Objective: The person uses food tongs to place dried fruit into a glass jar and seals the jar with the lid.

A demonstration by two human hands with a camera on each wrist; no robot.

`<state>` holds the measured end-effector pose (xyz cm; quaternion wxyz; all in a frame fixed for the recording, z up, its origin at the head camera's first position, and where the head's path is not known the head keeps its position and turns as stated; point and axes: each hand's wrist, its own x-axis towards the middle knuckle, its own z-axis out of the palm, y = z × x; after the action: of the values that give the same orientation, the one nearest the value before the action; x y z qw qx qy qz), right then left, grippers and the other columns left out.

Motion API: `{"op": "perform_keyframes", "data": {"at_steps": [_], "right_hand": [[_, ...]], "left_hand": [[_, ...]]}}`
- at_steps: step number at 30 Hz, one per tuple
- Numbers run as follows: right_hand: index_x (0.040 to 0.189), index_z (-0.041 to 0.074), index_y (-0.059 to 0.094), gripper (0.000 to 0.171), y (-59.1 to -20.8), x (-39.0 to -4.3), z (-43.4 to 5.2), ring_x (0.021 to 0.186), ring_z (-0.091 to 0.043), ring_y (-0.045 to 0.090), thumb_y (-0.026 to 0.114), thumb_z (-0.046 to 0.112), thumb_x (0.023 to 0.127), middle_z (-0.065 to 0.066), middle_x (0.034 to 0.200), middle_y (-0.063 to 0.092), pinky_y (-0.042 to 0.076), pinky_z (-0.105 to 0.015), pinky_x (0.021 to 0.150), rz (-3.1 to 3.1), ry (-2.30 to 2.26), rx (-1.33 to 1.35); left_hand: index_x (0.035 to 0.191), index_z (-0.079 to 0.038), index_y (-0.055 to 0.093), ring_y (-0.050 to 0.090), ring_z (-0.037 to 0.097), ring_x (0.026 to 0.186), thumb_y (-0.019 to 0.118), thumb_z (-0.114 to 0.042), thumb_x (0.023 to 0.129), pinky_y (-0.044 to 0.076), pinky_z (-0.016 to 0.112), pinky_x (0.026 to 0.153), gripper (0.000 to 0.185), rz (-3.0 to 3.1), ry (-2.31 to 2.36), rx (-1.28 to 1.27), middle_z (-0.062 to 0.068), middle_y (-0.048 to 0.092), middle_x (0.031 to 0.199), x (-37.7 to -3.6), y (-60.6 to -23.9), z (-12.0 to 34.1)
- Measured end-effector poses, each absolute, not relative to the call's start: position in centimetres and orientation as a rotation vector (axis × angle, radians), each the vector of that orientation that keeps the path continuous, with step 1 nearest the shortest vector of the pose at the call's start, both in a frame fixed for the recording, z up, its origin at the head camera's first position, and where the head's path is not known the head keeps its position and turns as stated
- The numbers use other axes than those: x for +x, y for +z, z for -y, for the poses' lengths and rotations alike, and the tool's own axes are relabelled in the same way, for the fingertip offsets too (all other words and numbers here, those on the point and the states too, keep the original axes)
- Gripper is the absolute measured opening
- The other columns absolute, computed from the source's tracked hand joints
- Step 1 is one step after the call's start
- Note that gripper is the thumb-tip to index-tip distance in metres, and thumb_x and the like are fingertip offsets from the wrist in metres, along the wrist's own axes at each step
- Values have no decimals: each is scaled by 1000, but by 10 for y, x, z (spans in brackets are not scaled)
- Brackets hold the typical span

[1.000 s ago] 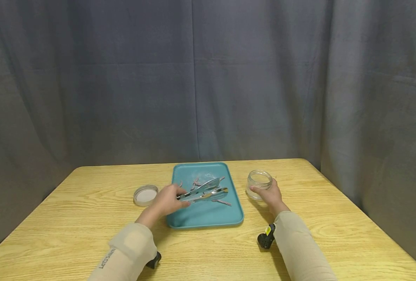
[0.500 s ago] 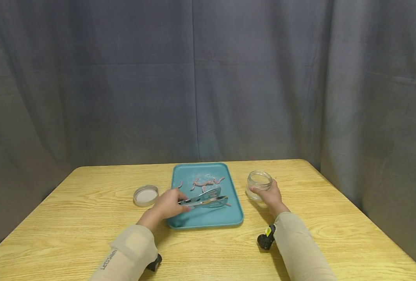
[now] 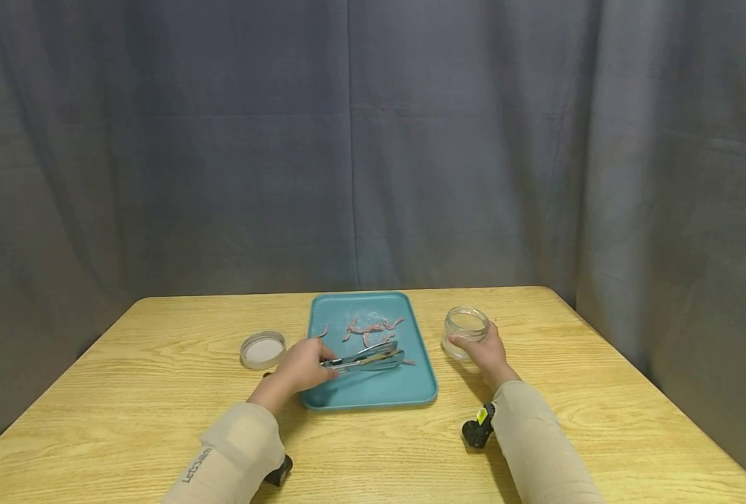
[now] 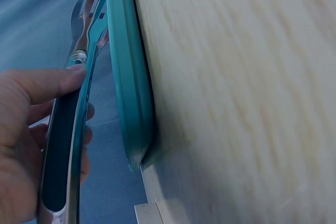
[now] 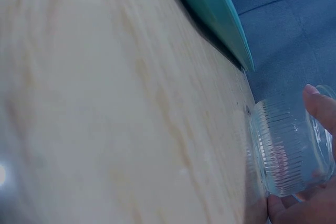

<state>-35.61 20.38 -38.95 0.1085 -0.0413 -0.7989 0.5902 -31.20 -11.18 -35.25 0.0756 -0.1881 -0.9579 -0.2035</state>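
A: Head view first. What about the left grip?

B: Left grip [image 3: 302,365], curled round the handle of metal tongs [image 3: 363,361], low over the near half of a teal tray [image 3: 373,393]. Arms of the tongs slightly apart, tips just beside a short pink strip [image 3: 410,362]. Cannot tell whether touching it.

A: Farther back on the tray?

B: More pink strips [image 3: 368,329], most in a loose row, one apart near the left rim.

A: And the right grip?

B: Right grip [image 3: 489,352], wrapped round a clear glass jar [image 3: 461,326], open-topped and upright, to the right of the tray and apart from it.

A: Left of the tray?

B: Round lid [image 3: 263,350] on the wooden surface [image 3: 379,462], just beside the left grip. Beige sleeves [image 3: 240,441] on both forearms; grey curtain [image 3: 253,154] behind.

A: Left wrist view next?

B: Thumb laid along the tongs' handle, fingers bent round from the other side. Dark inlay in the metal; slotted tips pointing away, something pinkish beside them.

A: And the right wrist view?

B: Thumb near the jar's mouth, ribbed wall below. Pinkish patch showing through the glass; cannot tell whether inside or behind. Base close to the surface, corner of the tray near by.
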Motion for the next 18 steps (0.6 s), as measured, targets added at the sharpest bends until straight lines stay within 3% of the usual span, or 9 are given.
{"op": "perform_keyframes", "data": {"at_steps": [6, 13, 18], "right_hand": [[134, -1, 13, 90, -388, -353, -203, 117, -39, 27, 71, 27, 70, -25, 129, 27, 21, -47, 94, 2347, 1741, -108], [133, 0, 15, 85, -388, -357, -205, 117, -38, 27, 70, 20, 72, -24, 130, 27, 20, -48, 94, 2356, 1732, -114], [134, 0, 14, 91, -390, -357, -205, 118, -37, 26, 72, 27, 69, -23, 130, 27, 21, -46, 95, 2360, 1741, -118]], "left_hand": [[85, -9, 70, 58, 15, 78, 71, -18, 68, 45, 30, 65, 19, 2892, -641, -512, 0, 64, 82, -311, -350, 112], [83, -11, 70, 55, 11, 71, 70, -16, 69, 44, 28, 61, 15, 2902, -657, -480, -2, 62, 78, -311, -350, 113], [83, -10, 70, 57, 14, 75, 70, -17, 69, 45, 29, 63, 16, 2904, -651, -457, 0, 63, 80, -311, -351, 113]]}}
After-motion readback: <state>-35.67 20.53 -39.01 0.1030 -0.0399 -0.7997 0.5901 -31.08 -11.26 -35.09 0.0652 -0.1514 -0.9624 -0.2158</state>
